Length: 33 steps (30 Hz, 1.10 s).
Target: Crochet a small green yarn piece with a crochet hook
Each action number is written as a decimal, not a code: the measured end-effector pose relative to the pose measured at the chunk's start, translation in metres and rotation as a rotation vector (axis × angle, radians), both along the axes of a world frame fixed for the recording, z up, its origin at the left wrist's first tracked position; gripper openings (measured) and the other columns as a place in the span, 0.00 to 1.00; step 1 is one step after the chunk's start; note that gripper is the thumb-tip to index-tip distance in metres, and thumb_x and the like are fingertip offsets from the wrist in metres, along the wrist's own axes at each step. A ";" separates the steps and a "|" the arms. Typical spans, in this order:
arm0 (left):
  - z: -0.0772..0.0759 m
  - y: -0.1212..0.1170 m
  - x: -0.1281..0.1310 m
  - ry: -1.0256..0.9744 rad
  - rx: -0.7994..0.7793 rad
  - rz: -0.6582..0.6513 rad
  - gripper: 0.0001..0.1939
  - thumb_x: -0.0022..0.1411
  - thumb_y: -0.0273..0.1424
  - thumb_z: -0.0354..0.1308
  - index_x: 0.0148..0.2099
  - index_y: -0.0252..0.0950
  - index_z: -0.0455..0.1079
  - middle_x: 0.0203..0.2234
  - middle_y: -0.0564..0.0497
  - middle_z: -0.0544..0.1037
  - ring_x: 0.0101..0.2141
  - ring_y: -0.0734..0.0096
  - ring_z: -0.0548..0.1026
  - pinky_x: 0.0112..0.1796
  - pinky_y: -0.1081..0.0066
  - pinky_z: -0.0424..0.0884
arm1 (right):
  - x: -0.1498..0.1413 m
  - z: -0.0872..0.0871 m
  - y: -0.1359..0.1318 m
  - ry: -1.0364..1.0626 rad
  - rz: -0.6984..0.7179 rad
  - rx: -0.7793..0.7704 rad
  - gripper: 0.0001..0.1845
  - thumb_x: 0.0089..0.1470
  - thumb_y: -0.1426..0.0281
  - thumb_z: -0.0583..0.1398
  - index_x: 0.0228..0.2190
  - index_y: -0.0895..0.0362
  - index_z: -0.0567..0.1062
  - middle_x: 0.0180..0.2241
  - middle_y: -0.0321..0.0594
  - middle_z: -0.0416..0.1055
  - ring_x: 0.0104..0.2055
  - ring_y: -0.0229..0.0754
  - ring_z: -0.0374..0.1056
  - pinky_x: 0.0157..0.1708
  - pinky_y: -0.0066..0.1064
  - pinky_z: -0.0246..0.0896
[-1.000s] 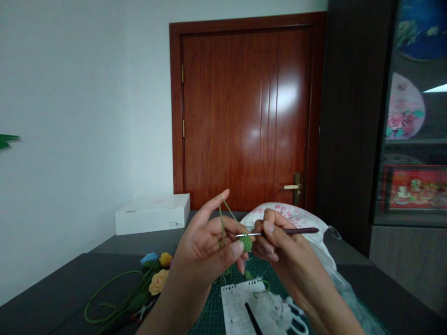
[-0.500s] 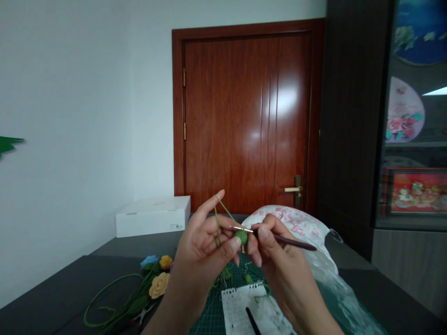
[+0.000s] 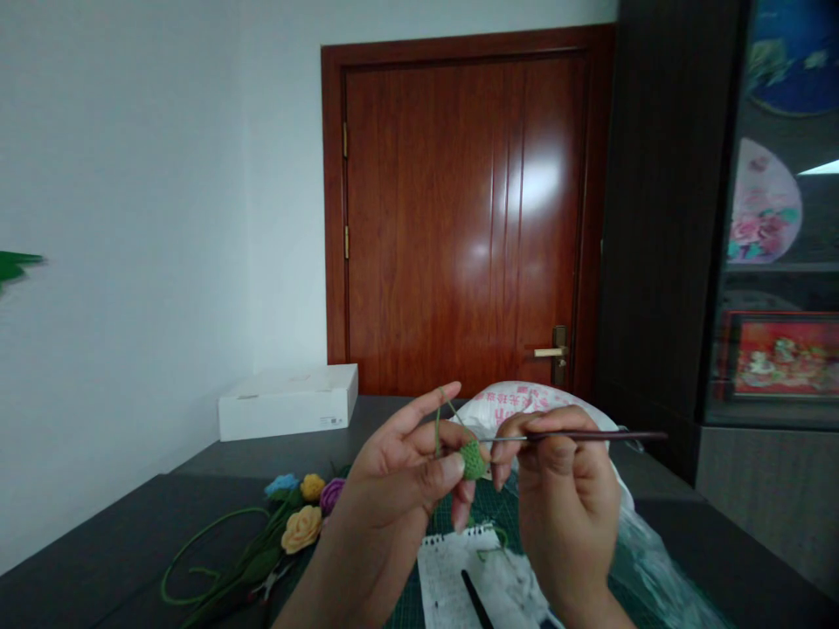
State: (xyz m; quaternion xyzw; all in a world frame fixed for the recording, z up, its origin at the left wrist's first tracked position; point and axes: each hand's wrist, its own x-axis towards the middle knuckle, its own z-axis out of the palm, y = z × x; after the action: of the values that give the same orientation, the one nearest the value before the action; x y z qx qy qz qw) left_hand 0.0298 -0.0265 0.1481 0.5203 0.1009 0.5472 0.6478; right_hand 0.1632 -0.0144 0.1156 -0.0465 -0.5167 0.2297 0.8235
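Note:
Between the thumb and fingers of my left hand (image 3: 403,467) is a small green crochet piece (image 3: 474,460), rounded and tightly stitched. Green yarn (image 3: 438,428) loops over my raised left index finger and runs down to the piece. My right hand (image 3: 564,489) grips a crochet hook (image 3: 596,435) with a dark handle, held nearly level. Its thin metal shaft points left and meets the top of the green piece; the tip is too small to make out there.
Below my hands lie a green cutting mat (image 3: 495,502), a written notepad page (image 3: 439,568), a black pen (image 3: 475,598) and white fluff (image 3: 511,581). Crocheted flowers (image 3: 301,530) lie at left, a white box (image 3: 285,406) behind them. A printed plastic bag (image 3: 524,397) stands behind my right hand.
Both hands have shifted right and slightly down with the crochet piece. My right hand has turned, so the hook lies flatter and its handle reaches further right.

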 end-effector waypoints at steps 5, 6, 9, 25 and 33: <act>-0.002 0.004 -0.002 0.019 0.012 -0.053 0.31 0.54 0.26 0.71 0.60 0.29 0.69 0.32 0.46 0.79 0.23 0.74 0.73 0.20 0.77 0.66 | 0.003 0.009 -0.003 0.052 0.382 -0.197 0.12 0.67 0.63 0.59 0.32 0.54 0.74 0.21 0.32 0.68 0.21 0.33 0.64 0.21 0.22 0.60; -0.003 0.005 -0.002 0.026 0.032 -0.056 0.30 0.55 0.26 0.70 0.59 0.29 0.69 0.32 0.46 0.79 0.24 0.74 0.74 0.20 0.77 0.67 | 0.003 0.010 -0.003 0.043 0.458 -0.256 0.13 0.67 0.63 0.59 0.31 0.55 0.74 0.20 0.31 0.67 0.19 0.32 0.61 0.19 0.21 0.58; -0.005 0.008 -0.001 0.068 0.157 0.064 0.28 0.56 0.26 0.69 0.59 0.32 0.69 0.31 0.48 0.79 0.28 0.68 0.77 0.23 0.75 0.71 | 0.002 0.011 0.001 -0.021 0.586 -0.356 0.13 0.65 0.61 0.61 0.31 0.56 0.75 0.19 0.30 0.65 0.17 0.30 0.58 0.17 0.20 0.54; -0.007 -0.001 -0.002 0.160 0.199 0.216 0.32 0.54 0.25 0.73 0.60 0.37 0.70 0.41 0.46 0.80 0.37 0.65 0.80 0.37 0.67 0.79 | 0.006 0.006 0.006 -0.132 0.256 -0.113 0.04 0.62 0.68 0.66 0.35 0.52 0.75 0.34 0.35 0.78 0.40 0.38 0.75 0.39 0.28 0.70; -0.001 0.002 -0.005 0.124 0.137 0.042 0.24 0.67 0.32 0.62 0.63 0.29 0.67 0.31 0.44 0.83 0.31 0.64 0.81 0.35 0.66 0.77 | 0.011 0.004 0.011 -0.142 0.347 -0.154 0.06 0.62 0.64 0.66 0.35 0.52 0.75 0.34 0.35 0.77 0.35 0.37 0.71 0.33 0.26 0.67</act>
State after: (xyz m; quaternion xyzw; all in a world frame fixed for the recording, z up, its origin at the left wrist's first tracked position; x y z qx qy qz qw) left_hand 0.0244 -0.0242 0.1467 0.5942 0.1142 0.5329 0.5915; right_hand 0.1739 -0.0034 0.1199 -0.0357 -0.5546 0.4032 0.7270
